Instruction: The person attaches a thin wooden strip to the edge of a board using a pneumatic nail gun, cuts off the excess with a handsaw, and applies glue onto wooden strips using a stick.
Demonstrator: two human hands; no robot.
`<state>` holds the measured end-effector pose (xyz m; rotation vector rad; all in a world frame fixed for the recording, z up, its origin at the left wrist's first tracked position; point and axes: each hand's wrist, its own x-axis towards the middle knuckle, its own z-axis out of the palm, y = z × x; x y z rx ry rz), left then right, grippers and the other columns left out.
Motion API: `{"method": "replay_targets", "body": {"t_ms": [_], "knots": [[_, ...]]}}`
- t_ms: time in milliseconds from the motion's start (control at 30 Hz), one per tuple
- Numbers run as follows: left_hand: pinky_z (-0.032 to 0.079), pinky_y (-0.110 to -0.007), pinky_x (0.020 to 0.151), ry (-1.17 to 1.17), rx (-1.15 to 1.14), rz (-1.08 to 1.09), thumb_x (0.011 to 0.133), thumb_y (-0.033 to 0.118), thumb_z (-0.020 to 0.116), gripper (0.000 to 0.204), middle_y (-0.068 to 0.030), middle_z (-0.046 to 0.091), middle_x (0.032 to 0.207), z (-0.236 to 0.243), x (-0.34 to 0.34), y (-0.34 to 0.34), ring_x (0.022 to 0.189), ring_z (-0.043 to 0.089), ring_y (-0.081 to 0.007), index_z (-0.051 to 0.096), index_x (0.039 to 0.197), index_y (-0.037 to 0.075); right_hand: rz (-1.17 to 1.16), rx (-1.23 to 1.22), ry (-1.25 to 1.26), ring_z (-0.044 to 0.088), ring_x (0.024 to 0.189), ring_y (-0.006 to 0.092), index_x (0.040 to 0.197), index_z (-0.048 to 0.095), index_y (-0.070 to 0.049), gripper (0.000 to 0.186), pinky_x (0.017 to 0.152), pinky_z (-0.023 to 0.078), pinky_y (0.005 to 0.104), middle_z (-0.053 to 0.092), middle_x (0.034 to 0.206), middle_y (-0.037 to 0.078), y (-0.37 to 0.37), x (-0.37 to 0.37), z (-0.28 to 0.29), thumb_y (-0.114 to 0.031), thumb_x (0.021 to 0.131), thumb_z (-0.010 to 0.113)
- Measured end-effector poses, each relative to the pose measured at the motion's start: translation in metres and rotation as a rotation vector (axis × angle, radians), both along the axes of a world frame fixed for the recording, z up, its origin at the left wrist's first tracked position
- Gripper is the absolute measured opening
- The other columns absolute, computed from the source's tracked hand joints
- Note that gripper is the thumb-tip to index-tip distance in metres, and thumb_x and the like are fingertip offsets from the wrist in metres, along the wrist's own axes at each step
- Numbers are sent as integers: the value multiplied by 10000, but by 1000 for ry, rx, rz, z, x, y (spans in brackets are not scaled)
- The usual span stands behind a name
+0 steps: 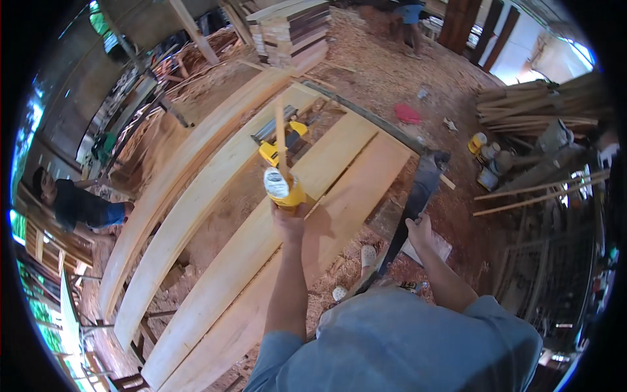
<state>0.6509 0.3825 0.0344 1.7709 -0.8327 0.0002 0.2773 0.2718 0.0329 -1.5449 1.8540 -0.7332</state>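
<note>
My left hand point(289, 222) is wrapped around a yellow can point(285, 195) with a silvery top and an upright wooden stick point(281, 134) in it, held over pale planks point(339, 163). Behind the can, a yellow-and-black power tool point(294, 134) lies on the curved boards point(219, 176). My right hand point(424, 238) grips a long, dark, flat piece point(414, 202) at the right side of the planks; I cannot make out exactly what it is. A white sheet point(441, 251) is partly hidden below that hand.
A person in a dark shirt point(85, 209) is beside the boards at left; another point(409, 19) is at the back. Stacked timber point(290, 29) stands behind. At right are bundled sticks point(535, 104), paint cans point(478, 142) and loose strips point(535, 196). A red scrap point(406, 114) lies among shavings.
</note>
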Motion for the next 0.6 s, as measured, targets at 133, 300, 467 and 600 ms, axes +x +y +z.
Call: {"method": "replay_targets", "body": {"t_ms": [133, 300, 467, 600], "knots": [[506, -382, 992, 318, 200, -14, 799, 168, 810, 701, -217, 541, 1357, 0, 12, 19, 1230, 584, -314, 469, 1368, -61, -9, 11, -42, 603, 1019, 293, 1243, 525, 43, 531, 901, 475, 394, 602, 1049, 191, 28, -1, 15, -243, 832, 703], [508, -358, 1013, 145, 156, -128, 847, 144, 753, 587, -205, 558, 1327, -26, -8, 118, 1240, 585, -294, 503, 1334, -66, -108, 325, -351, 603, 677, 206, 899, 584, -47, 239, 563, 473, 392, 595, 772, 75, 71, -8, -38, -277, 903, 649], [490, -439, 973, -56, 295, 396, 868, 179, 694, 325, -183, 584, 1286, -18, -17, 251, 1167, 580, -363, 645, 1071, -70, -20, 836, -775, 578, 619, 208, 954, 585, -104, 199, 460, 484, 428, 567, 721, 46, 109, 20, 42, -300, 951, 620], [455, -478, 969, 3, 412, 726, 888, 233, 657, 314, -183, 591, 1275, -7, -2, 316, 1110, 575, -393, 651, 967, -70, -6, 936, -1083, 592, 764, 212, 982, 593, -118, 185, 630, 520, 423, 606, 838, 47, 103, 14, 0, -303, 984, 603]]}}
